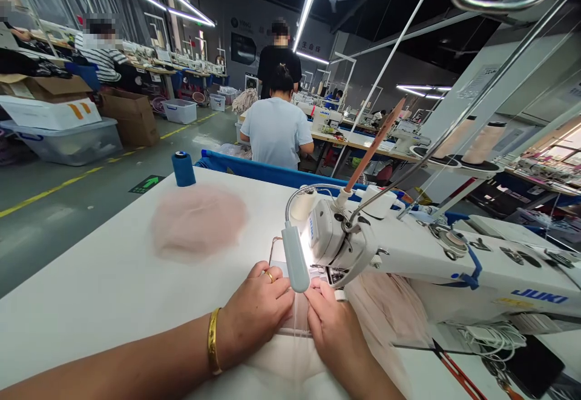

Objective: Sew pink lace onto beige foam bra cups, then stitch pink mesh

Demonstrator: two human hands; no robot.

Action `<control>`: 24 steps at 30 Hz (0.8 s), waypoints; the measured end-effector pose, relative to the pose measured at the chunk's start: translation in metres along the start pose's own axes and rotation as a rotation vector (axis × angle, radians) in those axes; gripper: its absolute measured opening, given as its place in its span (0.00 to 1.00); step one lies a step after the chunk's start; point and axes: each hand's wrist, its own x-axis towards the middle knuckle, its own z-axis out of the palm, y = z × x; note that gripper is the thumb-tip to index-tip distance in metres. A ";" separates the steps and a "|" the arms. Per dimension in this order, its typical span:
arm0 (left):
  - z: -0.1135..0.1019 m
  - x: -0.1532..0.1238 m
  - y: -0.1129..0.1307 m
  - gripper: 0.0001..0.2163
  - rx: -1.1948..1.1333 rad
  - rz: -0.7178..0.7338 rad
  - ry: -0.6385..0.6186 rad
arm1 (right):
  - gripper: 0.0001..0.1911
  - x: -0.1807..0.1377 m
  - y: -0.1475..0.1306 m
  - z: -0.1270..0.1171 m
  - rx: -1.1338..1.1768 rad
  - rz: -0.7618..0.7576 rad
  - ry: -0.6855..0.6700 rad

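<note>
Both my hands are at the front of a white sewing machine (pixel 381 249). My left hand (pixel 261 300), wearing a gold ring and bracelet, has its fingers bent and closed on sheer pale pink fabric (pixel 299 321). Right of the needle area, my right hand (pixel 333 321) pinches the same fabric, its fingertips close to the presser foot. A small grey-green lamp (pixel 296 261) on a bent neck hides part of the stitching spot. More pink fabric (pixel 393 309) lies bunched under the machine arm to the right.
A loose heap of sheer pink fabric (pixel 197 221) lies on the white table (pixel 113 279). Behind it stands a blue thread cone (pixel 183 169). Red-handled tweezers (pixel 458 373) and a white cable (pixel 494 342) lie at right. A person in light blue (pixel 276 131) sits ahead.
</note>
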 end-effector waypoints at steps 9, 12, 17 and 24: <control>0.002 0.002 -0.001 0.06 -0.023 -0.003 -0.024 | 0.26 -0.001 0.006 0.004 -0.124 0.021 -0.032; 0.002 0.001 -0.001 0.04 -0.054 -0.014 -0.047 | 0.27 0.000 0.005 0.003 -0.104 0.021 -0.039; -0.022 0.001 0.001 0.08 -0.195 -0.101 -0.193 | 0.22 0.001 0.001 -0.017 0.008 0.016 -0.086; -0.049 -0.011 0.009 0.16 -0.383 -0.016 -0.318 | 0.28 -0.004 -0.007 -0.066 0.296 -0.120 -0.365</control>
